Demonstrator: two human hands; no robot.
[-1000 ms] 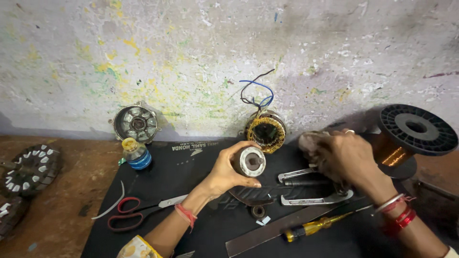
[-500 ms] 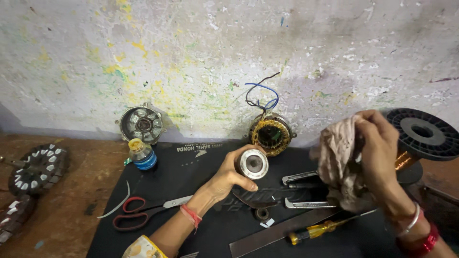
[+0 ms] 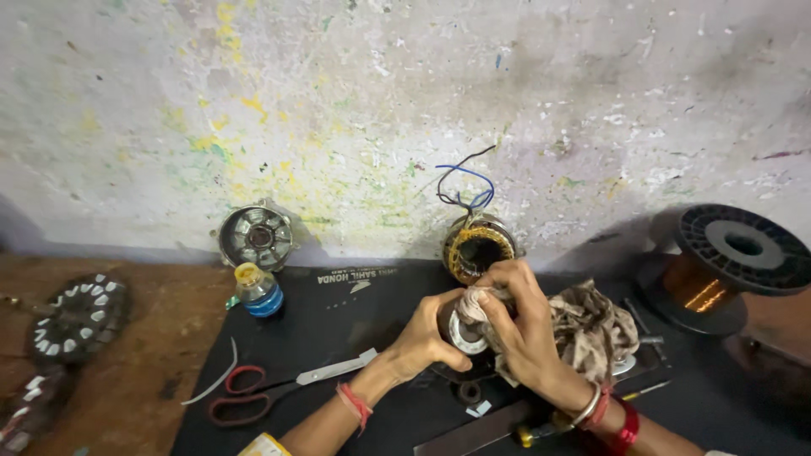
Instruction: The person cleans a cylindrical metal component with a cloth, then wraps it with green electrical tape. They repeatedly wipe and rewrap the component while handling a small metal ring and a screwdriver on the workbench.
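Since the earlier frame, right hand (image 3: 519,329) is bringing the rag (image 3: 583,325) onto the round metal part (image 3: 463,331), fingers pressing cloth against its face while left hand (image 3: 427,338) is cupping it from the left.

My right hand (image 3: 515,325) and the rag (image 3: 591,325) cover most of the round metal part (image 3: 463,331) I grip in my left hand (image 3: 427,338). At seven o'clock the dark toothed disc (image 3: 29,405) is cut off by the frame; the screwdriver (image 3: 541,432) at five o'clock hides under my wrist
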